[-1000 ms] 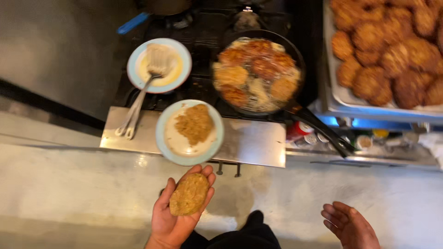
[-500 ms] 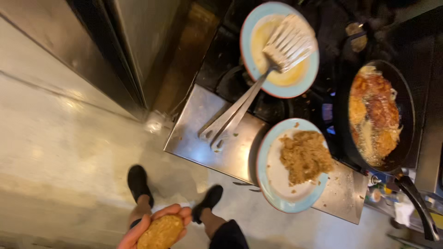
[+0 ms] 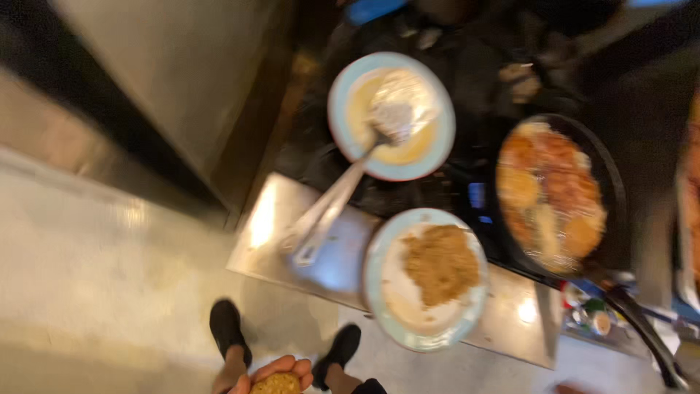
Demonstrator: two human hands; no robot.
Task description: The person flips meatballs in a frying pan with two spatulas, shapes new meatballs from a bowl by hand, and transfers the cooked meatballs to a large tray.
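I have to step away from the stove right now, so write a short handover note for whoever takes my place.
Left hand: cupped around a breaded patty at the bottom edge of view, above the floor.
Right hand: barely at the frame edge, state unclear.
Crumb plate sits on the steel shelf; batter plate behind it with a slotted spatula resting in it.
Done: several patties frying in the black pan.
Left: the held patty is not yet in the pan.
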